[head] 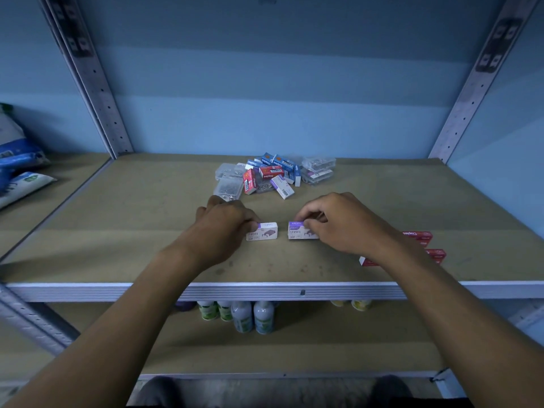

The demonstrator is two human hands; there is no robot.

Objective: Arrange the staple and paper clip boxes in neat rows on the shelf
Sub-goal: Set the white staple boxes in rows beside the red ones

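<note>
Stockroom, slotted metal shelving, bottles stocked below

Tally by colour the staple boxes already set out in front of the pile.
White-and-purple boxes: 2, one held by the left hand, one by the right hand.
Red boxes: at least 2, partly hidden by the right forearm.
Total: at least 4.

A row of small bottles with green and blue labels is lined up on the lower shelf, partly hidden behind the front lip of the board above. A couple of yellowish ones are tucked further right. Over on the left, blue and white bags are slumped on the neighbouring shelf. Perforated grey metal uprights are set against a pale blue wall.
</note>
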